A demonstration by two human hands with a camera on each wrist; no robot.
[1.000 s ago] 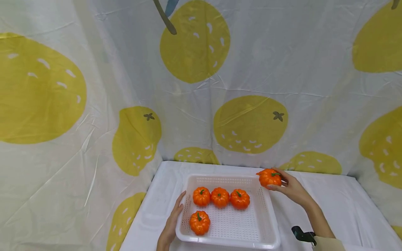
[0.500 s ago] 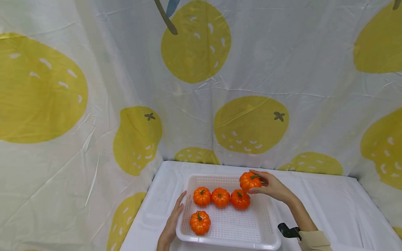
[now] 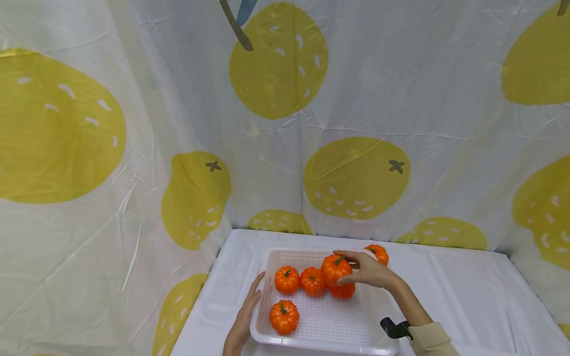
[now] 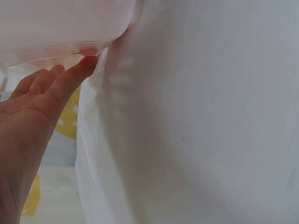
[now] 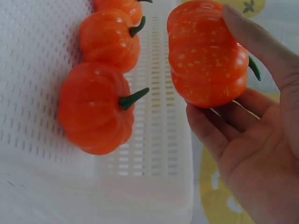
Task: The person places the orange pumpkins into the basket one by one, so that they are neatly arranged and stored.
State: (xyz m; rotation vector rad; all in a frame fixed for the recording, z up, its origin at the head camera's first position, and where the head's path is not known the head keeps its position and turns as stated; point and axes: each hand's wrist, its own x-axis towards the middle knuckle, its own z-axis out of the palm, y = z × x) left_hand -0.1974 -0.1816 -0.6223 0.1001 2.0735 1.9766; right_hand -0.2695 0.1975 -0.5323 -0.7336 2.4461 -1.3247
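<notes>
My right hand (image 3: 369, 271) grips a small orange pumpkin (image 3: 336, 268) with a green stem, holding it above the back part of the white plastic basket (image 3: 322, 342). In the right wrist view the thumb and fingers clasp this pumpkin (image 5: 205, 56) over the basket's rim. Inside the basket, a row of three pumpkins (image 3: 287, 280) lies toward the back; the held one partly hides the rightmost (image 3: 342, 290). Another pumpkin (image 3: 284, 317) sits at the front left. Straight fingers of my left hand (image 3: 242, 319) rest along the basket's left side, also seen in the left wrist view.
One more pumpkin (image 3: 378, 253) lies on the white-covered table (image 3: 463, 296) behind the basket's back right corner, partly behind the right hand. A white curtain (image 3: 267, 163) with yellow fruit prints hangs behind and beside the table.
The right hand has carried the pumpkin leftward from beyond the basket's right rim to over the back row. This uncovers the pumpkin on the table. My left hand stays put.
</notes>
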